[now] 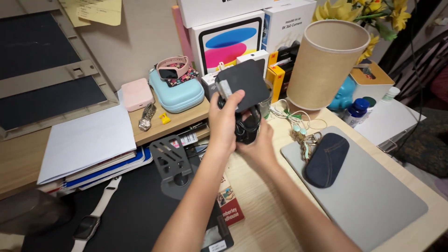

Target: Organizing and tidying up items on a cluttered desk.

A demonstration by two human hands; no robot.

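Here, dark square pouch (242, 80), black cords (247, 126) beneath.

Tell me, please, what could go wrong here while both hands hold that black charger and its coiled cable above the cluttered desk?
1. The black charger is pinched only at a corner by the left hand; it might slip toward the desk.
2. The coiled black cable, cupped by the right hand, could loosen and snag the pale earphone wires nearby.
3. The lampshade stands close, so a wide swing might knock it.
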